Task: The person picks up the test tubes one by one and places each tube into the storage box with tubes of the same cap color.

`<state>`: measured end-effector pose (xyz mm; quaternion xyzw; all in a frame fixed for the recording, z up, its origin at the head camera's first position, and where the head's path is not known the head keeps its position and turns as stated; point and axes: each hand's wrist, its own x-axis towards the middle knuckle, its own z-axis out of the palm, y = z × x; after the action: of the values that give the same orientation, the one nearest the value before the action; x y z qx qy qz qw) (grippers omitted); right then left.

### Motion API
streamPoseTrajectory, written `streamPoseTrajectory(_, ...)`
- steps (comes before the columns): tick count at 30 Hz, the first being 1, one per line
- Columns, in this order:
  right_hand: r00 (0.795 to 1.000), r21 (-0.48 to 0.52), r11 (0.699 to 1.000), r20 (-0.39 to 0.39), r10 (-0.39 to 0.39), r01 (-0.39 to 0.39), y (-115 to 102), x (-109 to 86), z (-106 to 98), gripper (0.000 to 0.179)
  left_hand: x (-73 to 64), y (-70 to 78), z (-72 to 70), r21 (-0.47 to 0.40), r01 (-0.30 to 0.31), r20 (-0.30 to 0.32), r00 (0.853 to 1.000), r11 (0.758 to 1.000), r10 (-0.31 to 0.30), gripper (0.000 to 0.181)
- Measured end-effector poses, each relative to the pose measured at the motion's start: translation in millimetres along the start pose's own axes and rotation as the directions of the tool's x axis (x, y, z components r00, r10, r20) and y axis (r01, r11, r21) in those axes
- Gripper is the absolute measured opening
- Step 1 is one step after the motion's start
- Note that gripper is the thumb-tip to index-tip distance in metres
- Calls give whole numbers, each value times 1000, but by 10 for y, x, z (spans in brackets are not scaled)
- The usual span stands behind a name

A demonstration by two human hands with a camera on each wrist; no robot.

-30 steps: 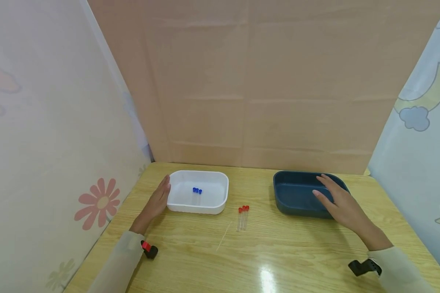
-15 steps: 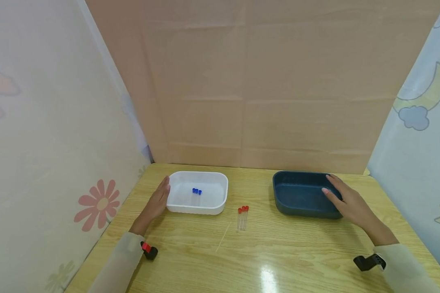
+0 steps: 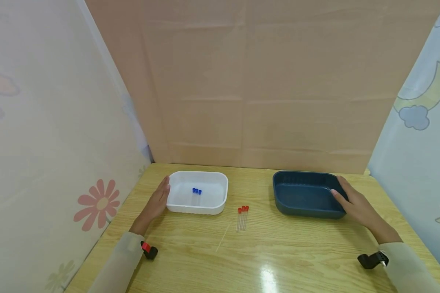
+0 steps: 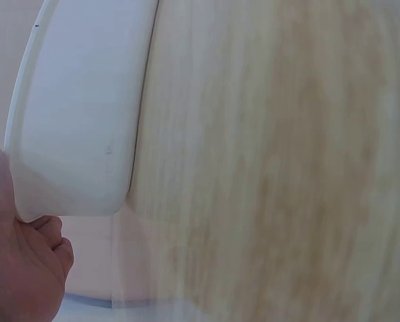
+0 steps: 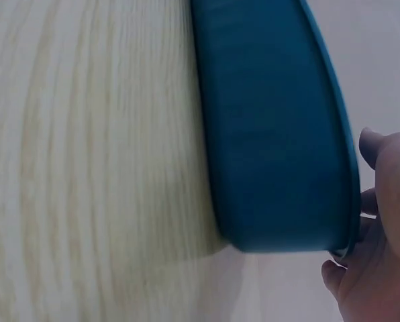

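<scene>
My left hand rests along the left side of a white plastic tray, fingers nearly straight. In the left wrist view that hand sits at the corner of the tray wall. Three small clear tubes with blue caps lie inside the white tray. At the right end of a dark blue tray is my right hand, its thumb over the rim and its fingers along the outside. The right wrist view shows loosely bent fingers right at the tray's rim.
Three thin clear tubes with red caps lie on the wooden table between the trays. Brown paper hangs behind the table. Patterned cloth walls stand at the left and right.
My right hand has moved right, from over the inside of the dark blue tray to its right end. My left hand, both trays and the tubes have stayed in place.
</scene>
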<state>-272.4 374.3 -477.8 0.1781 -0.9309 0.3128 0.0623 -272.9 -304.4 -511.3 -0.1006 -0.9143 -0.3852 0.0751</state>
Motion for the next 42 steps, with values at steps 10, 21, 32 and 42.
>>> streamPoseTrajectory(10, 1000, -1, 1000, 2, -4, 4, 125, 10, -2, 71, -7, 43, -6, 5, 7, 1, 1000, 1000, -7, 58)
streamPoseTrajectory(21, 1000, 10, 1000, 21, 8, -8, 156, -9, 0, 74, 3, 39, -13, 16, 8, 9, 1000, 1000, -9, 62)
streamPoseTrajectory(32, 999, 38, 999, 51, 2, -3, 158, 3, 22, 73, -9, 33, -47, -12, 23, 8, 1000, 1000, -23, 64)
streamPoseTrajectory(42, 999, 51, 999, 50, 2, -4, 137, -7, 30, 73, -33, 111, -108, -80, -52, -57, 997, 995, 47, 64)
